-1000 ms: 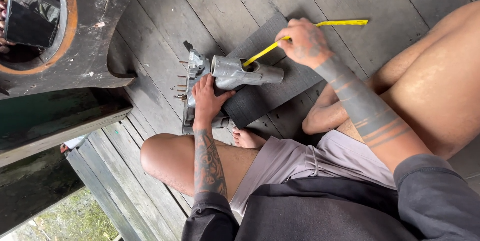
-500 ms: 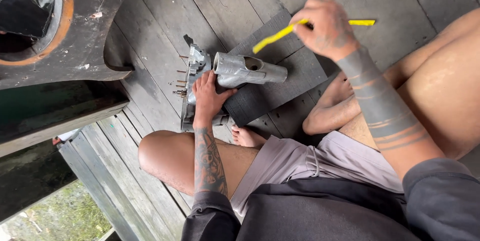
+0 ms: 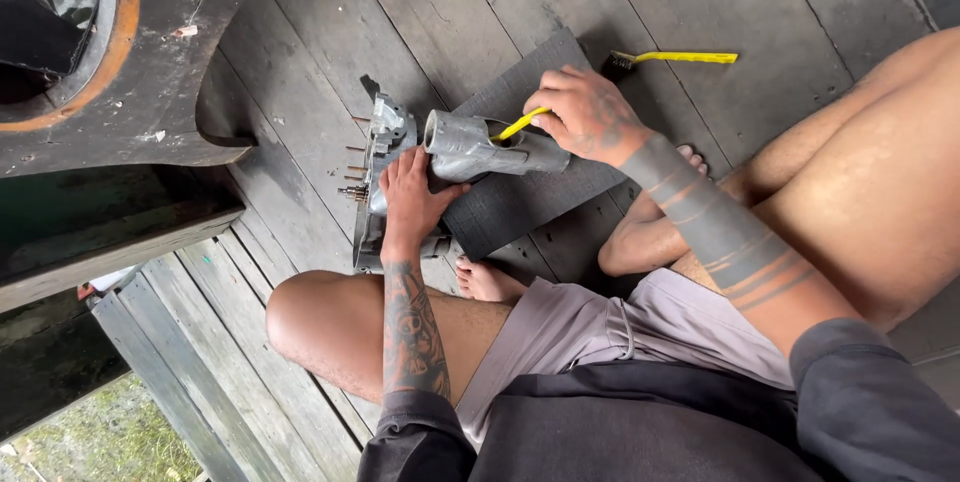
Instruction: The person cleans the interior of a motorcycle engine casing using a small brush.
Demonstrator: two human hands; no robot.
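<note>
Centre frame, my left hand [image 3: 408, 192] presses flat, fingers spread, on the grey metal casting [image 3: 470, 147], its long axis running left to right. My right hand [image 3: 585, 117], nearer its right end, pinches a yellow-handled tool [image 3: 522, 124] into it.

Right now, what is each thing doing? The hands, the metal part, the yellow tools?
left hand: pressed flat on the grey metal part, steadying it.
right hand: fingers closed around a yellow tool, its tip in the part's opening.
grey metal part: lying on its side on the dark mat.
yellow-handled brush: lying loose on the wooden planks, untouched.
</note>
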